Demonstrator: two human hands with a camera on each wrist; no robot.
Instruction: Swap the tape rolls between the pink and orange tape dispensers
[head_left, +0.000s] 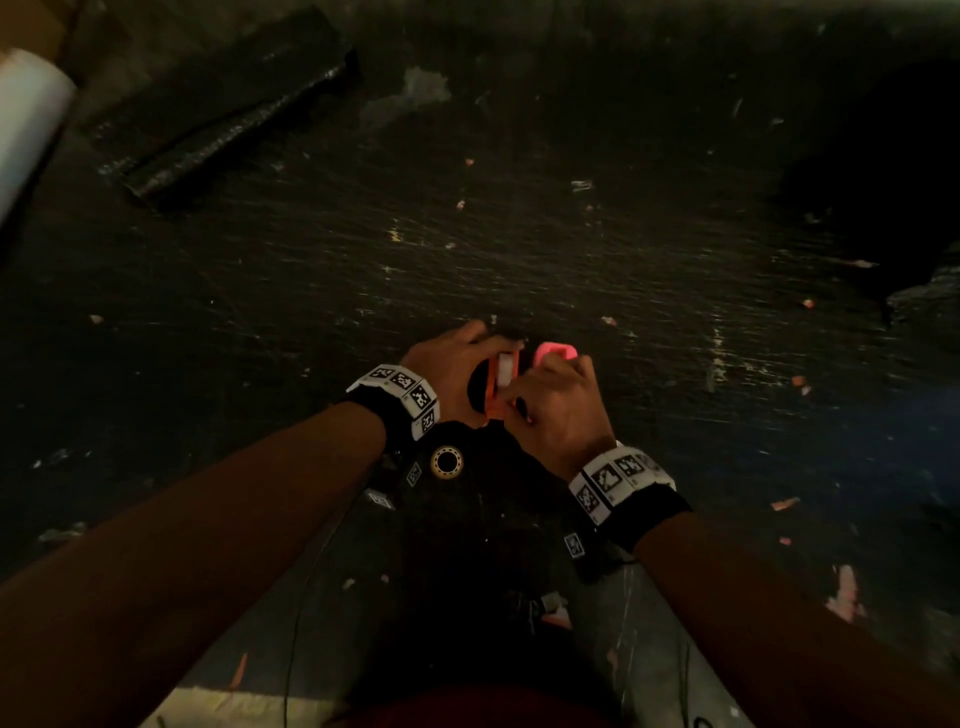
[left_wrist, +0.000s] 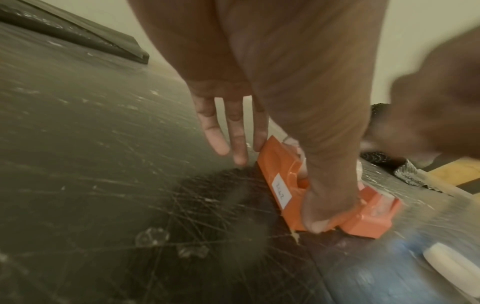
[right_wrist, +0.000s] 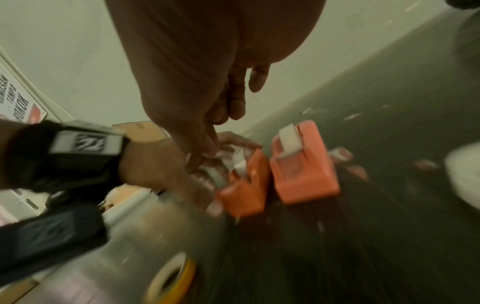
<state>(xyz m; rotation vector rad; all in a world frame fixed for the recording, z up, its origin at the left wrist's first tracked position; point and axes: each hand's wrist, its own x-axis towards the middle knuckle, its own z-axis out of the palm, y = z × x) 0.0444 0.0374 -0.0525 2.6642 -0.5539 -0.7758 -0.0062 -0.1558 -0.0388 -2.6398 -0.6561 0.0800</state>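
Landmark: the orange dispenser (head_left: 500, 382), standing on the scratched dark table (head_left: 571, 234), close in front of me.

My left hand (head_left: 452, 371) braced it. From the left wrist view, thumb (left_wrist: 319, 218) pressed low on the near side face, the three fingers I could see (left_wrist: 237, 133) straight, one fingertip touching the far end. Grip wide, straddling the body along its long axis, which ran away from me and a little rightward.

My right hand (head_left: 558, 402) came in from the dispenser's right, fingers curled over its top. The right wrist view showed thumb and fingertips (right_wrist: 207, 144) pinching something pale in the dispenser's well; I took it for the tape roll (right_wrist: 228, 156), though blur kept me from being sure how firmly it was held.

Pink dispenser (head_left: 556, 352) sat just beside the orange one, on its right, tape strip over its top, untouched.

Judgement: the roll lay directly under my right hand, so the lift would go straight up out of the slot, across the long axis, while the left held the body down. A loose yellow-edged roll (right_wrist: 171, 277) lay nearer me than the orange dispenser.
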